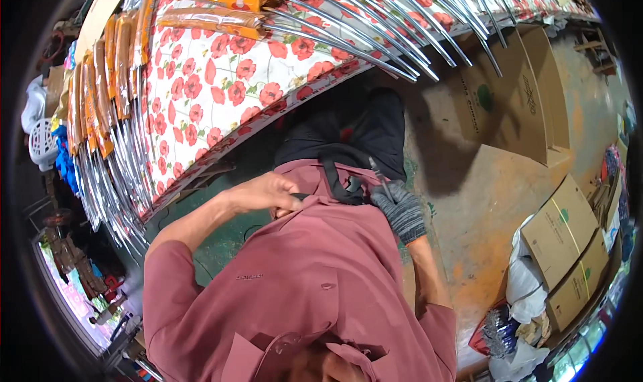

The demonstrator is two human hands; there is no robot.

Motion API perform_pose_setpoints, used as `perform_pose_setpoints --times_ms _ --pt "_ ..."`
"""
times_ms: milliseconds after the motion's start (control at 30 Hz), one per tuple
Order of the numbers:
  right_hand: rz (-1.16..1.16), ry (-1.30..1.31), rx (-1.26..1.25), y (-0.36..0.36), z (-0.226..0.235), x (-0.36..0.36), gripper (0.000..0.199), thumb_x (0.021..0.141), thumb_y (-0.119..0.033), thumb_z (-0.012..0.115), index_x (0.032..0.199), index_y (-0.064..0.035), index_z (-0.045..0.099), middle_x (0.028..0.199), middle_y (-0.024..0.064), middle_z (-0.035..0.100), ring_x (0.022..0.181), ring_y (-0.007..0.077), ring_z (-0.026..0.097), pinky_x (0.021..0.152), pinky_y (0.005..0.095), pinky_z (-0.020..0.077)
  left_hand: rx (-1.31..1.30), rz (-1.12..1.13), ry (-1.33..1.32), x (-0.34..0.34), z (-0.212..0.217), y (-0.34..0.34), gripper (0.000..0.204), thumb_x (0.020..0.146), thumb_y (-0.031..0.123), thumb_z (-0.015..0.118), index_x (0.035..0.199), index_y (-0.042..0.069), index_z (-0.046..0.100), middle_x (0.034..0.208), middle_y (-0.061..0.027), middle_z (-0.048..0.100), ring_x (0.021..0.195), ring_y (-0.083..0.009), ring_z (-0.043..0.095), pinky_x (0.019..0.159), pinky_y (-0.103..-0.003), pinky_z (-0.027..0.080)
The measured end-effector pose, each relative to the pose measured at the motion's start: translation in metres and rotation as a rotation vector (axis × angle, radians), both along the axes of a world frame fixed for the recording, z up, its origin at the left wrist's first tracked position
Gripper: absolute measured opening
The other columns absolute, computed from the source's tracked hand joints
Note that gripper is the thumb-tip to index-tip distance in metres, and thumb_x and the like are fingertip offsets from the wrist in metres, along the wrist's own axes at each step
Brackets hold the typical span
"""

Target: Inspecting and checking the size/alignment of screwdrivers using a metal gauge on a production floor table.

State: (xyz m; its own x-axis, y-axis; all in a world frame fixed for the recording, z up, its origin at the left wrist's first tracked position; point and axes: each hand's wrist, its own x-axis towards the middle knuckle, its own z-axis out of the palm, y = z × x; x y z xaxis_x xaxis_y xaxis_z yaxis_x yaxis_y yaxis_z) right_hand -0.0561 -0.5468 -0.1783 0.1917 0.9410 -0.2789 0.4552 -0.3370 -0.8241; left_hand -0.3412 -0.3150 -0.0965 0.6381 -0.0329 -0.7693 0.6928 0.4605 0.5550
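Observation:
My left hand (271,193), bare, is at the left of my waist with its fingers pinched together. A short dark end of a black strap (301,196) sticks out at the fingertips, beside the bunched hem of my dusty-red shirt (321,241). My right hand (400,213) wears a grey knitted glove and is closed at the right of my waist. From it a thin, pointed grey metal tool (376,167) juts up; its exact kind does not show. Between the hands, a looped black belt (333,181) lies over my lap.
Ahead stands a table with a poppy-patterned cloth (201,94). Bundles of metal rods (127,161) in orange wrapping overhang its left end; more rods (415,47) project over the near edge. A cardboard box (502,101) and stacked cartons (561,231) are on the right, near white plastic bags (524,275).

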Motion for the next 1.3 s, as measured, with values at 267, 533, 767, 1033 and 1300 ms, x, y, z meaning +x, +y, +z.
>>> perform_pose_setpoints --times_ms 267,533,767,1033,1300 --pt "-0.003 -0.224 0.204 -0.006 0.020 -0.021 0.028 0.098 -0.021 0.067 0.119 -0.0031 0.069 0.111 0.0188 0.067 0.104 0.0399 0.062 0.094 0.0473 0.0504 -0.171 0.047 -0.120 0.093 -0.025 0.004 0.012 0.092 0.014 0.076 0.093 0.003 0.072 0.075 0.0006 0.066 0.067 -0.0069 0.060 0.064 -0.023 0.045" --pt "-0.065 0.097 -0.194 -0.020 0.043 -0.008 0.025 0.098 -0.022 0.067 0.112 -0.0014 0.069 0.108 0.0223 0.067 0.103 0.0391 0.064 0.093 0.0447 0.0502 0.039 -0.138 -0.197 0.100 -0.039 -0.005 0.017 0.094 0.015 0.074 0.099 -0.001 0.073 0.083 0.0001 0.070 0.078 -0.0069 0.062 0.072 -0.025 0.050" --pt "-0.018 0.237 -0.130 0.056 0.053 -0.003 0.019 0.096 -0.019 0.069 0.101 -0.0012 0.067 0.096 0.0175 0.066 0.094 0.0335 0.065 0.088 0.0416 0.0508 0.306 -0.405 -0.228 0.059 -0.014 0.025 0.028 0.095 0.022 0.073 0.113 0.001 0.074 0.094 -0.0016 0.075 0.086 -0.0103 0.066 0.077 -0.030 0.053" --pt "0.095 0.191 -0.001 0.058 0.045 0.002 0.019 0.095 -0.017 0.069 0.106 -0.0015 0.066 0.093 0.0146 0.067 0.089 0.0309 0.066 0.083 0.0418 0.0512 1.216 -0.422 -0.535 0.085 0.048 0.047 0.018 0.092 0.019 0.070 0.102 0.005 0.073 0.094 -0.0090 0.072 0.088 -0.0326 0.068 0.078 -0.041 0.055" --pt "-0.217 -0.160 0.550 0.072 0.040 -0.011 0.024 0.098 -0.012 0.067 0.120 -0.0028 0.068 0.100 0.0106 0.070 0.091 0.0246 0.066 0.083 0.0366 0.0524 1.908 -0.310 -0.764 0.179 0.070 0.114 0.024 0.089 0.019 0.073 0.111 0.013 0.068 0.104 -0.0047 0.067 0.095 -0.0269 0.065 0.077 -0.040 0.053"
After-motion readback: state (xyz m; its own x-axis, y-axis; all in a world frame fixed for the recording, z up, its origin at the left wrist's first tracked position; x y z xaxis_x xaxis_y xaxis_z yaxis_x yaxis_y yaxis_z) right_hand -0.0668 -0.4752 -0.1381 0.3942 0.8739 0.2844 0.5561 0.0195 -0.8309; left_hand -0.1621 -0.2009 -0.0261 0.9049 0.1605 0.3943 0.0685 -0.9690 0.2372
